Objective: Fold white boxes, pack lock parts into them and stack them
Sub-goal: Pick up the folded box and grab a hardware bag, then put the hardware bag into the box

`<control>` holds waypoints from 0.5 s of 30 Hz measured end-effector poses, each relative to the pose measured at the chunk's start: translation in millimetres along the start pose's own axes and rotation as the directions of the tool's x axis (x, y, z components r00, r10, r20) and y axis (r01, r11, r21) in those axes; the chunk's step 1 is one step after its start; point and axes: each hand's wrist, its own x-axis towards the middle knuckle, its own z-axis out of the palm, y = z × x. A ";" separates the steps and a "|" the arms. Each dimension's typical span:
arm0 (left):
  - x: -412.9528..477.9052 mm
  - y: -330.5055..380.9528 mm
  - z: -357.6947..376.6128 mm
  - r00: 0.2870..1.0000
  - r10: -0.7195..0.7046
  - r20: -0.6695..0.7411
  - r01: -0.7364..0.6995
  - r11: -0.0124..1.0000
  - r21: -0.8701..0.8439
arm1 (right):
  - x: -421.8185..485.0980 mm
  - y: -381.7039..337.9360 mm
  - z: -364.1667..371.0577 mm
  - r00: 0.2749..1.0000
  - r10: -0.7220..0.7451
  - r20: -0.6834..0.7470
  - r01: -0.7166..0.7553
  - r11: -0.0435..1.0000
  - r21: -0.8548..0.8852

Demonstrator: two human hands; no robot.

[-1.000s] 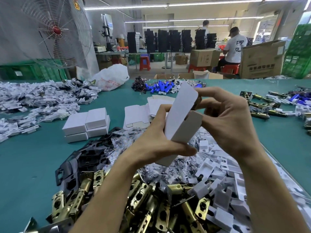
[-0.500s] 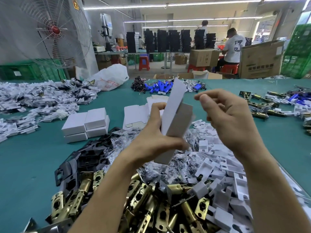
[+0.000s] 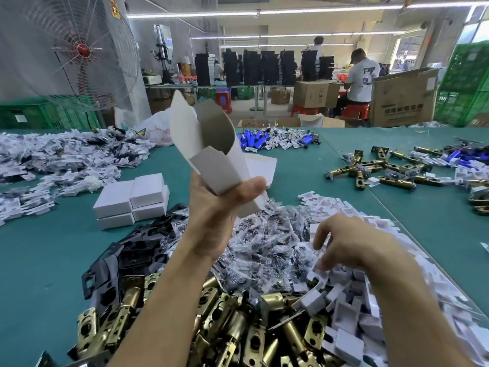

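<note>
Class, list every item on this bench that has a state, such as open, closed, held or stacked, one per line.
White cardboard box: top open, flaps up, tilted, held aloft.
Left hand: grips the box's lower end.
Right hand: fingers curled over the white plastic pieces; grip unclear.
Finished white boxes: closed, stacked two high.
Flat white box blanks: unfolded, lying flat.

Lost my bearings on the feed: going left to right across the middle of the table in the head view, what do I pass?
In order: pile of bagged white parts → stacked white boxes → left hand holding the open white box → scattered brass latches at the right.
</note>
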 end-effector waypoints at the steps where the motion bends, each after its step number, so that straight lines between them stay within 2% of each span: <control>1: -0.2 0.3 -0.3 1.000 -0.008 -0.016 0.008 1.000 0.013 | 1.5 0.4 1.4 1.000 0.003 0.006 -0.003 1.000 0.012; 6: 0.8 -0.9 -4.6 0.998 0.057 0.033 -0.061 0.990 0.130 | 4.3 -1.0 1.9 0.999 -0.034 -0.016 0.035 0.999 0.033; 9: 0.0 -1.7 -4.2 0.999 0.033 0.042 -0.039 0.987 0.154 | 1.8 -3.9 -6.3 0.968 -0.175 -0.181 0.204 0.967 0.151; 12: -1.1 -3.8 -3.6 0.995 -0.003 0.103 -0.018 0.979 0.205 | -9.8 -9.8 -17.5 0.841 -0.312 -0.443 0.448 0.860 0.244; 15: 0.3 -10.5 -7.6 0.979 -0.068 0.195 0.012 0.962 0.274 | -27.0 -16.4 -29.0 0.616 -0.350 -0.706 0.706 0.643 0.297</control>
